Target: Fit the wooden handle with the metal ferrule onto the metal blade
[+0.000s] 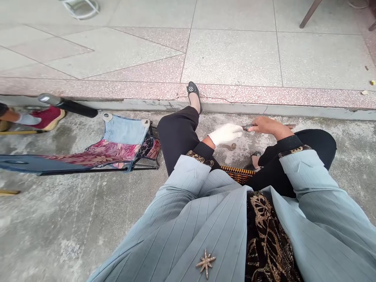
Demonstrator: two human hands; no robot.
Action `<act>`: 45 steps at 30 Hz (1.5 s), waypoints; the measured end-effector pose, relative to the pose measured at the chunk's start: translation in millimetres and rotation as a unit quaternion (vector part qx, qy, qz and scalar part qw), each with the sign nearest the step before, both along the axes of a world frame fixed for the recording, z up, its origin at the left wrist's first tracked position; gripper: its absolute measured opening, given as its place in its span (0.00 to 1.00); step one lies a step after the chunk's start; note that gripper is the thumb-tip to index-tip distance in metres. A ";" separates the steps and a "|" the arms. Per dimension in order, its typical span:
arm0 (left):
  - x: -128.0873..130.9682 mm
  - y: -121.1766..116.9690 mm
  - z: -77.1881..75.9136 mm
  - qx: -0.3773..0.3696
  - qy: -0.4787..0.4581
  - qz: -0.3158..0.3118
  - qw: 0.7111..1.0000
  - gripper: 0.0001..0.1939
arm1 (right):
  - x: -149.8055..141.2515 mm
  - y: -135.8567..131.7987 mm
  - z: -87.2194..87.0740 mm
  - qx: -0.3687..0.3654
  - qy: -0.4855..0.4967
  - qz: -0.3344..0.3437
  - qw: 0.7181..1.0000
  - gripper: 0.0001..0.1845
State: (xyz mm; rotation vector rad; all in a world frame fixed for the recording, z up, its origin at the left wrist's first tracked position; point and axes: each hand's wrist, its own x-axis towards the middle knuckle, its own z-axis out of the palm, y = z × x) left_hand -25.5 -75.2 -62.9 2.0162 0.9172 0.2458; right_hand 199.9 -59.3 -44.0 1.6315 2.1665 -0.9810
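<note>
Over concrete ground before the far step, my right hand clasps the rod; at its left end, I can't tell from here whether my gloved left hand grips. I'd keep both aligned against twisting.

We count one gloved hand, one bare hand, what seems one rod, one curved piece, one folding lounger, two black shoes, one red shoe, one star brooch

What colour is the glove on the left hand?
The glove is plain white; the head view shows it best.
</note>
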 end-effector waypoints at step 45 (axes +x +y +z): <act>3.5 2.9 -8.1 -0.023 -0.018 0.022 0.999 0.07 | 14.6 0.2 13.9 0.049 0.196 -0.151 0.968 0.24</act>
